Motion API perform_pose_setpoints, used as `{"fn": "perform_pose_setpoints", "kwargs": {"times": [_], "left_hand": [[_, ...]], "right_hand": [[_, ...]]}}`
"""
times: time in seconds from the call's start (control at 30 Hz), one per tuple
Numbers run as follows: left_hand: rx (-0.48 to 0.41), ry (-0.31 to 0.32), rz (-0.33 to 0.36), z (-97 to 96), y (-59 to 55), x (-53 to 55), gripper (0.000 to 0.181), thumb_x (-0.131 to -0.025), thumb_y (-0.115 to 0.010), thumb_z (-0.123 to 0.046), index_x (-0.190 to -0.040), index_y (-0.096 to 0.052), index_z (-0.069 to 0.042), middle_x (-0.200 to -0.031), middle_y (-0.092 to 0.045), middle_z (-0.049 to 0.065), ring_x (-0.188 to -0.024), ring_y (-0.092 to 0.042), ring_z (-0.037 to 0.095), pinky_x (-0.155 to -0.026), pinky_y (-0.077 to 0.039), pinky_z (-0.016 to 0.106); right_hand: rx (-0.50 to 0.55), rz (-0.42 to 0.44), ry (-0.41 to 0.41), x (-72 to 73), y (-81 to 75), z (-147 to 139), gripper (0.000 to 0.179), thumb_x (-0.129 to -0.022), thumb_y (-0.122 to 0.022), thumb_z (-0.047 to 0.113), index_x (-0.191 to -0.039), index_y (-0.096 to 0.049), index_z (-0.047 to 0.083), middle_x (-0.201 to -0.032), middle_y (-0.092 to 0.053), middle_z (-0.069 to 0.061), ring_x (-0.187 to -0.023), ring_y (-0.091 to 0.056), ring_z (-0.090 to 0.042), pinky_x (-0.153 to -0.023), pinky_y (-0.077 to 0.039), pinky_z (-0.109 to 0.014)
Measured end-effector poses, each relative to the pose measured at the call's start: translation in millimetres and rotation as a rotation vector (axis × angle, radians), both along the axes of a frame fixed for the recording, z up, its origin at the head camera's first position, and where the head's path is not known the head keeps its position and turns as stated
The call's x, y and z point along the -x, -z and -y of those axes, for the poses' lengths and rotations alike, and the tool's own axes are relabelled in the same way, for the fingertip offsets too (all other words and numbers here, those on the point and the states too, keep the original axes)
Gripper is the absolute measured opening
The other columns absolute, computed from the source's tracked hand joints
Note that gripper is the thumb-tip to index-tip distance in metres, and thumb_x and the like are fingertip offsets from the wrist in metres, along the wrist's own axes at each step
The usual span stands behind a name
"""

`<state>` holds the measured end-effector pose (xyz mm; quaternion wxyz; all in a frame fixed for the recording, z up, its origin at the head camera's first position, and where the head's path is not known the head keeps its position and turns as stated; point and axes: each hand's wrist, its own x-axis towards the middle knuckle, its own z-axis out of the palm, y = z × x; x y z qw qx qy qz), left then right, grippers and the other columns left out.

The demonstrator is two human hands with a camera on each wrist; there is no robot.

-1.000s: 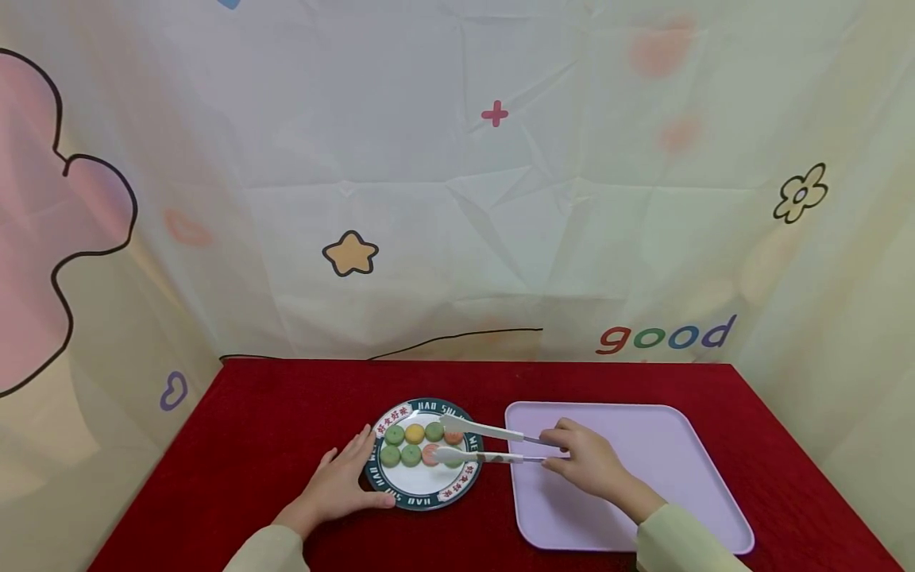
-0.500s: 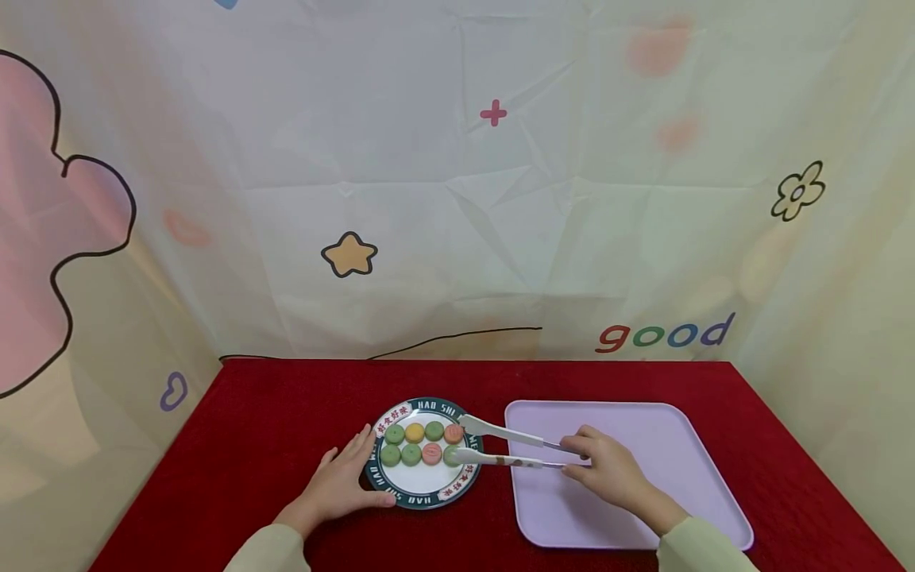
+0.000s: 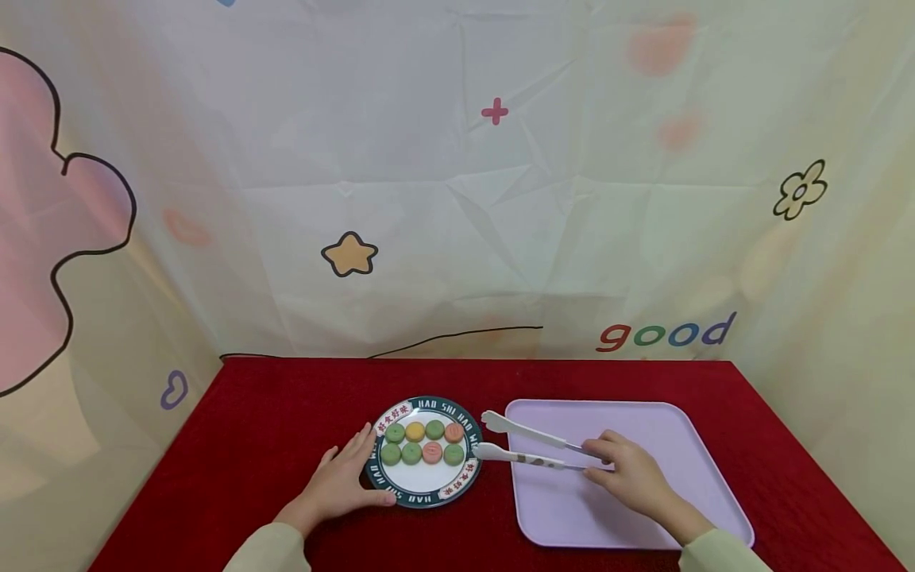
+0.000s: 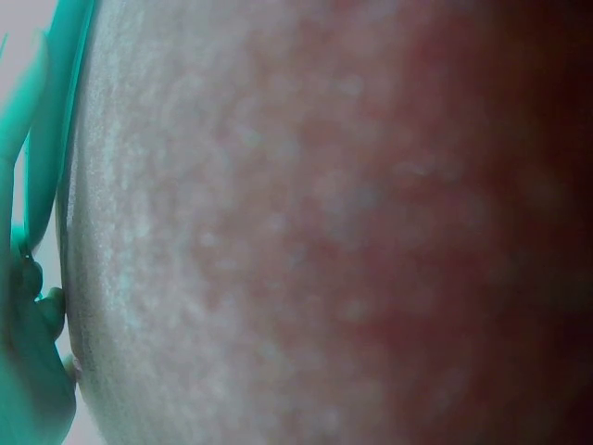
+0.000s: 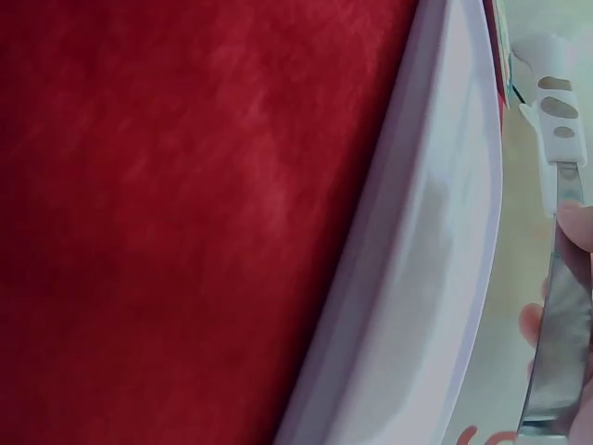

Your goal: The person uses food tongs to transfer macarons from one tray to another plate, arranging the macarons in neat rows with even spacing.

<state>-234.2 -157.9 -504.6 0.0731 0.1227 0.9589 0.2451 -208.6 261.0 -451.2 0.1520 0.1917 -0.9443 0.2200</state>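
My left hand (image 3: pixel 341 477) rests with extended fingers and thumb against the left rim of a round plate (image 3: pixel 422 481), which has a dark green lettered border. On the plate sit two rows of small macaron-like sweets, several of them green, with one yellow sweet (image 3: pixel 415 431), an orange one (image 3: pixel 453 432) and a pink one (image 3: pixel 432 453). Tongs (image 3: pixel 532 432) with white tips and metal arms are gripped in my right hand (image 3: pixel 629 473). Their tips are spread with nothing between them, near the plate's right rim. The right wrist view shows fingers on the metal tongs (image 5: pixel 561 343).
A lilac rectangular tray (image 3: pixel 629 520) lies right of the plate, beneath my right hand and the tongs. Both stand on a red cloth-covered table (image 3: pixel 300 405). A printed curtain (image 3: pixel 429 214) hangs behind. The left wrist view is mostly blurred.
My right hand has drawn the tongs rightward, from over the right-hand sweets to the plate's right edge, uncovering them. My left hand has stayed in place.
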Motion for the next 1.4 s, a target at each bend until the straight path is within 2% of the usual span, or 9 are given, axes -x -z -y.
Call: {"fn": "perform_pose_setpoints", "kwargs": {"times": [0.4, 0.67, 0.97, 1.23, 1.4], "left_hand": [[0.013, -0.001, 0.003, 0.1, 1.1, 1.0, 0.113, -0.057, -0.059, -0.073, -0.142, -0.019, -0.010, -0.148, -0.017, 0.008, -0.135, -0.018, 0.027, -0.103, -0.013, 0.058], [0.012, -0.006, 0.011, -0.1, 2.0, 2.1, 0.113, -0.057, -0.060, -0.073, -0.142, -0.019, -0.010, -0.148, -0.017, 0.009, -0.134, -0.019, 0.028, -0.103, -0.013, 0.057], [0.001, -0.008, 0.019, -1.0, 1.6, 2.3, 0.113, -0.057, -0.060, -0.072, -0.142, -0.019, -0.010, -0.148, -0.018, 0.009, -0.134, -0.019, 0.029, -0.103, -0.013, 0.058], [-0.004, -0.007, 0.021, -0.8, 1.0, 1.8, 0.113, -0.057, -0.060, -0.072, -0.142, -0.019, -0.009, -0.148, -0.017, 0.009, -0.134, -0.019, 0.029, -0.103, -0.013, 0.058], [-0.006, -0.005, 0.015, -0.4, 2.1, 2.2, 0.113, -0.057, -0.060, -0.072, -0.142, -0.019, -0.009, -0.148, -0.018, 0.009, -0.134, -0.019, 0.029, -0.103, -0.013, 0.058]], "right_hand": [[0.040, 0.003, 0.105, -4.6, 1.3, -24, 0.028, -0.063, -0.076, 0.010, -0.090, -0.068, 0.007, -0.074, -0.055, 0.005, -0.063, -0.047, -0.005, -0.052, -0.037, -0.020], [0.044, -0.023, 0.147, -10.0, -0.2, -41, 0.028, -0.062, -0.076, 0.012, -0.088, -0.068, 0.007, -0.074, -0.055, 0.005, -0.063, -0.048, -0.007, -0.053, -0.038, -0.021], [0.077, -0.063, 0.162, -12.6, -0.4, -58, 0.027, -0.059, -0.075, 0.004, -0.085, -0.067, 0.003, -0.073, -0.055, 0.002, -0.061, -0.047, -0.006, -0.053, -0.041, -0.022], [0.043, -0.007, 0.256, -16.1, -5.3, -70, 0.029, -0.063, -0.074, 0.007, -0.090, -0.067, 0.001, -0.077, -0.061, -0.004, -0.064, -0.054, -0.017, -0.053, -0.043, -0.022], [0.035, 0.010, 0.292, -16.5, -4.7, -80, 0.029, -0.064, -0.073, 0.008, -0.091, -0.066, 0.000, -0.080, -0.061, -0.007, -0.065, -0.057, -0.019, -0.055, -0.045, -0.022]]}}
